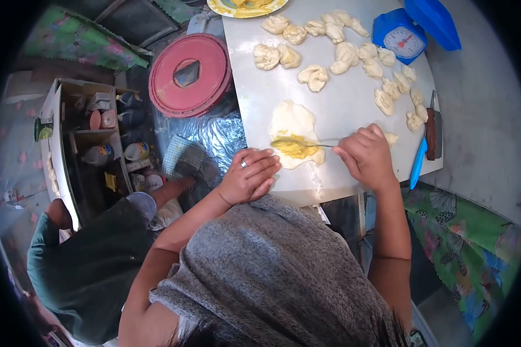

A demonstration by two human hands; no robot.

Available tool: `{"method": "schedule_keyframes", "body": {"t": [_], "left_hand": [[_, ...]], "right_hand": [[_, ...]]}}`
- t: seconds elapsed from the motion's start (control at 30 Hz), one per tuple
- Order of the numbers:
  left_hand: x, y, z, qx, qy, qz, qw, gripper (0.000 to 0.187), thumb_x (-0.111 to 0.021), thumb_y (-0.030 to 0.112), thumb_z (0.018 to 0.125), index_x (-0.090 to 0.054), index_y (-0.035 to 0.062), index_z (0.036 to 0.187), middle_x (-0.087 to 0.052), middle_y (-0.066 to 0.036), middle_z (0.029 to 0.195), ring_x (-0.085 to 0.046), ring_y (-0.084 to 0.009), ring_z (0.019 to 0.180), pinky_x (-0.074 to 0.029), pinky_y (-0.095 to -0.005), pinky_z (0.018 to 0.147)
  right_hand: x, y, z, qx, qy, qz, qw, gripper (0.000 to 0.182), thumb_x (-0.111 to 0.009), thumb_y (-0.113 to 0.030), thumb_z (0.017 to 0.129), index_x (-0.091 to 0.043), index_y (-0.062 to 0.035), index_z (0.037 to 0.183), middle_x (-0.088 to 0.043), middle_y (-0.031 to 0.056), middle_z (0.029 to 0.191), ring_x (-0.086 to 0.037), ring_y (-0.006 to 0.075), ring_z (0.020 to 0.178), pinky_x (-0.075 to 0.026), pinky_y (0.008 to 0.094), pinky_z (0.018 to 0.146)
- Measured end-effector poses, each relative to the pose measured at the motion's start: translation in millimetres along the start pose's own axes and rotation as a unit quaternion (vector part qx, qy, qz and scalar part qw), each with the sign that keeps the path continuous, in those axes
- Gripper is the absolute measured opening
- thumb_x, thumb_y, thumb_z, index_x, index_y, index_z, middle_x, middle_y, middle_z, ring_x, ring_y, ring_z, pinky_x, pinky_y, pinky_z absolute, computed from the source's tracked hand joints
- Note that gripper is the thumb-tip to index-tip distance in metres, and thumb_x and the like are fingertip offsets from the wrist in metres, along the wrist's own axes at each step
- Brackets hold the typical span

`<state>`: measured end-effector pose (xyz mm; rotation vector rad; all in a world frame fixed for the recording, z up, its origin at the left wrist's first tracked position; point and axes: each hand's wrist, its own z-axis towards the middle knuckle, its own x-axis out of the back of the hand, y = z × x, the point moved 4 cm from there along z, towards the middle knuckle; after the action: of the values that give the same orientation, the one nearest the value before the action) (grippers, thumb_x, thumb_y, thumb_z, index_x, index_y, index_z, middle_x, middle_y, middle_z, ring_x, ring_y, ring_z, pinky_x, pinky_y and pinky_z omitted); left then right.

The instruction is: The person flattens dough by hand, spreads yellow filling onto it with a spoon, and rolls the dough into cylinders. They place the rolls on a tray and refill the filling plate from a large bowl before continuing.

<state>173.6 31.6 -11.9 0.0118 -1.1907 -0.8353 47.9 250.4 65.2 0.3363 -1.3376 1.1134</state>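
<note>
On the pale table lies a flattened piece of dough (293, 118) with yellow filling (295, 150) on its lower part. My right hand (364, 153) is closed on the handle of a metal spoon (321, 142), whose bowl rests in the filling. At the dough's left edge, my left hand (249, 175) lies near the table edge, fingers together and pointing right, a ring on one finger. Whether anything is under its fingers is hidden. Several dough pieces (314, 77) sit farther back on the table.
A blue scale (399, 37) stands at the back right. A knife (437, 127) and a blue-handled tool (419, 165) lie at the right edge. A yellow-smeared plate (248, 7) is at the back left, beside a red-lidded bucket (162, 75). Another person (92, 260) is at left.
</note>
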Motion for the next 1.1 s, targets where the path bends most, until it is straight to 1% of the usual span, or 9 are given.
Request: {"method": "schedule_keyframes", "body": {"t": [0.27,0.47,0.53,0.6,0.67,0.77,0.97,1.07,1.1], "left_hand": [[0.1,-0.3,-2.9,0.002,0.009,0.004,1.0,0.031,-0.06,0.017,0.08,-0.066,0.0073,0.109,-0.064,-0.006,0.116,-0.057,-0.0227,0.114,-0.039,-0.042,0.097],[-0.5,-1.3,-2.4,-0.008,0.004,0.013,1.0,0.032,-0.061,0.017,0.079,-0.066,0.0077,0.11,-0.064,-0.006,0.116,-0.057,-0.022,0.114,-0.039,-0.0415,0.097],[-0.5,-1.8,-2.9,0.001,0.01,0.0,1.0,0.03,-0.062,0.018,0.079,-0.067,0.0079,0.107,-0.064,-0.006,0.115,-0.057,-0.0219,0.114,-0.039,-0.0413,0.096],[2.2,-0.4,0.4,-0.001,0.016,-0.009,1.0,0.029,-0.064,0.018,0.078,-0.067,0.008,0.105,-0.064,-0.005,0.113,-0.058,-0.0218,0.111,-0.04,-0.041,0.094],[3.7,-0.7,4.2,-0.004,0.026,-0.016,1.0,0.028,-0.067,0.019,0.078,-0.066,0.0081,0.103,-0.064,-0.005,0.111,-0.058,-0.0216,0.109,-0.04,-0.0407,0.093],[5.2,0.3,17.8,0.016,0.024,-0.024,0.999,0.031,-0.076,0.023,0.073,-0.064,0.0085,0.098,-0.06,-0.003,0.098,-0.057,-0.0205,0.094,-0.04,-0.0394,0.084],[1.6,10.5,35.2,0.013,0.001,0.006,1.0,0.024,-0.074,0.021,0.074,-0.065,0.0074,0.091,-0.057,-0.003,0.09,-0.056,-0.0209,0.087,-0.039,-0.0371,0.081],[-1.7,11.3,33.9,0.0,-0.002,0.032,0.999,0.021,-0.074,0.018,0.072,-0.065,0.0072,0.088,-0.057,-0.004,0.09,-0.056,-0.0211,0.086,-0.04,-0.0373,0.08],[-2.0,11.5,34.9,-0.015,0.002,0.051,0.999,0.019,-0.073,0.017,0.072,-0.065,0.007,0.086,-0.057,-0.004,0.089,-0.056,-0.0212,0.086,-0.04,-0.0375,0.08]], "right_hand": [[20.2,25.4,-35.6,-0.038,-0.004,-0.02,0.999,0.015,-0.071,-0.019,0.076,-0.059,-0.0103,0.072,-0.053,0.0031,0.064,-0.05,0.0224,0.065,-0.035,0.0357,0.069],[8.1,46.8,-39.4,-0.079,0.012,0.085,0.993,0.015,-0.07,-0.015,0.079,-0.059,-0.0072,0.071,-0.056,0.0037,0.067,-0.051,0.0202,0.065,-0.036,0.0335,0.068],[2.5,76.0,-53.6,-0.257,0.036,0.242,0.935,0.018,-0.067,-0.015,0.083,-0.058,-0.0054,0.071,-0.056,0.0004,0.066,-0.048,0.0144,0.063,-0.035,0.0297,0.062],[0.2,89.1,-43.8,-0.292,0.029,0.31,0.904,0.024,-0.066,-0.021,0.086,-0.056,-0.0059,0.069,-0.051,-0.003,0.065,-0.042,0.0087,0.06,-0.031,0.0256,0.056],[-2.9,95.4,-20.6,-0.404,-0.068,0.459,0.788,0.028,-0.064,-0.026,0.087,-0.054,-0.0079,0.068,-0.044,-0.0047,0.061,-0.036,0.007,0.056,-0.028,0.0234,0.054],[-8.1,104.5,38.0,-0.354,-0.077,0.516,0.776,0.027,-0.06,-0.027,0.09,-0.051,-0.0095,0.072,-0.036,-0.0072,0.059,-0.03,0.006,0.052,-0.025,0.0234,0.05],[-24.8,145.1,183.8,-0.341,0.001,0.441,0.83,0.026,-0.059,-0.03,0.091,-0.057,-0.007,0.079,-0.039,-0.0081,0.056,-0.029,0.0073,0.047,-0.023,0.0239,0.047],[-44.9,148.4,210.7,-0.334,-0.007,0.37,0.867,0.028,-0.058,-0.032,0.092,-0.063,-0.0042,0.092,-0.054,-0.0013,0.068,-0.047,0.0123,0.058,-0.038,0.0259,0.056],[-42.9,141.5,214.5,-0.28,0.057,0.334,0.898,0.028,-0.059,-0.031,0.091,-0.064,-0.0048,0.099,-0.059,0.0034,0.081,-0.053,0.0169,0.073,-0.042,0.0282,0.068]]}}
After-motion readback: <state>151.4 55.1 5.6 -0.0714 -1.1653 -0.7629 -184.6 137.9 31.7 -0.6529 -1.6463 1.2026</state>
